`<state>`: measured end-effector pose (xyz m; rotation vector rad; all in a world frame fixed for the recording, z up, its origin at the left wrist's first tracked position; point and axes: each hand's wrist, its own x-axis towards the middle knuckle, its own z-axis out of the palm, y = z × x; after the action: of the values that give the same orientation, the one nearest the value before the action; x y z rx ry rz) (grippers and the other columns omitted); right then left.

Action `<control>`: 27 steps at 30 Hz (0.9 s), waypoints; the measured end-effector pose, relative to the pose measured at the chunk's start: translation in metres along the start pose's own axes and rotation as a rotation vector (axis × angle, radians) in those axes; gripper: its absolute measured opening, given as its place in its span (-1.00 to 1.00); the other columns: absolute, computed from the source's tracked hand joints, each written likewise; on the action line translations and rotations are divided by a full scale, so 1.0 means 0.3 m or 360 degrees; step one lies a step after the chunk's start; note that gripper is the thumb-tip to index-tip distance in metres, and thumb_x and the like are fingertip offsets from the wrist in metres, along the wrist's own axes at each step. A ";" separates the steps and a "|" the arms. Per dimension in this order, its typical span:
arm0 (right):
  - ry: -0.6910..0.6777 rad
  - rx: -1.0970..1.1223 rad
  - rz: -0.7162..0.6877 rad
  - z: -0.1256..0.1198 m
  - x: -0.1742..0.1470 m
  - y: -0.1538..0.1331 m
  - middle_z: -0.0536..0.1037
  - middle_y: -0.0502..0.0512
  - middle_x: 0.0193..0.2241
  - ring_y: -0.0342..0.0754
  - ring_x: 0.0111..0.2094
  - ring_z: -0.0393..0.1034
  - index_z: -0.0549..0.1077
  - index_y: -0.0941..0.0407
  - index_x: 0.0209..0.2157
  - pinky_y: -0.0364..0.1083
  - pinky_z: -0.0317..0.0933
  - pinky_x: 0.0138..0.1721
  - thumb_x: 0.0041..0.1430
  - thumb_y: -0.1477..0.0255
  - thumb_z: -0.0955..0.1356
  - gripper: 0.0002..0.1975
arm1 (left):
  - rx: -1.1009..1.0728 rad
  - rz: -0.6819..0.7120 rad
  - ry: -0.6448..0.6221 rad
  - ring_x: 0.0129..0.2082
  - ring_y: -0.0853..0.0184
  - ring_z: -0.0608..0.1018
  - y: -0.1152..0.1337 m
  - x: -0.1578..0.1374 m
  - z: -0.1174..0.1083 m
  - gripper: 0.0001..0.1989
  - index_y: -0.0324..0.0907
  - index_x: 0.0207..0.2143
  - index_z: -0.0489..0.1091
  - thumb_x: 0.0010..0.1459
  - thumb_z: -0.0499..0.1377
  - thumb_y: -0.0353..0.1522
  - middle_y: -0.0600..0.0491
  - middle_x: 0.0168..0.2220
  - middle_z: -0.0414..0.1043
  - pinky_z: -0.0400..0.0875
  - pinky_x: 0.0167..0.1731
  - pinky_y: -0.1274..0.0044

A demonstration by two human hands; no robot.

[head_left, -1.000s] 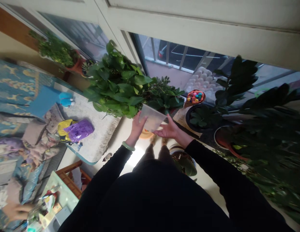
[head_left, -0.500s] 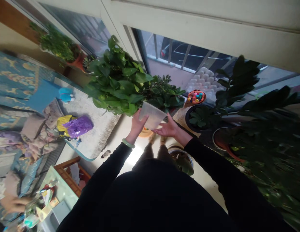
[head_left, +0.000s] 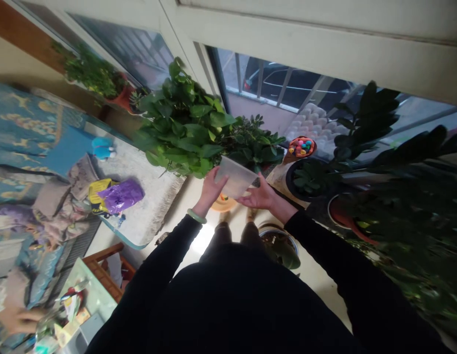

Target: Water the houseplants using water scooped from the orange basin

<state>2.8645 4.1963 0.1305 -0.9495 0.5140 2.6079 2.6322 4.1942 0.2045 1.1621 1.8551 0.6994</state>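
Observation:
A translucent plastic container (head_left: pixel 236 178) is held up between my two hands, tilted, in front of the potted plants. My left hand (head_left: pixel 212 188), with a pale green bangle on its wrist, grips the left side with the thumb on the near face. My right hand (head_left: pixel 261 194) holds the right side, its fingers curling under the lower corner. What the container holds, if anything, cannot be made out. Below it on the floor, partly covered by the container and my hand, is an orange basin (head_left: pixel 224 203) with small colourful bits in it.
Leafy plants (head_left: pixel 187 123) line the window. A pot of colourful balls (head_left: pixel 301 146) stands right of them. Dark foliage (head_left: pixel 416 211) fills the right side. A purple bag (head_left: pixel 122 195) lies on the sofa seat (head_left: pixel 158 196). Another person's hand (head_left: pixel 20 317) is over the cluttered table (head_left: pixel 92 285).
The view has shifted slightly, so the scene sits a little further right. Both hands keep their hold on the container, with little visible movement.

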 end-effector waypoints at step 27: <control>0.0481 -0.0453 -0.0796 0.054 0.094 0.224 0.72 0.38 -0.10 0.26 -0.13 0.75 0.45 0.07 0.31 0.37 0.63 0.17 0.46 -0.42 0.09 -0.06 | 0.0031 -0.0004 -0.0743 0.09 0.07 0.66 -0.108 0.213 -0.198 -0.73 -0.07 -0.17 0.44 0.50 0.29 -0.10 -0.12 -0.01 0.67 0.47 0.20 0.33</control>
<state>2.8076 4.1486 0.1382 -1.3699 -0.0407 2.1253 2.5514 4.2367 0.1872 1.2140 1.4707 0.3664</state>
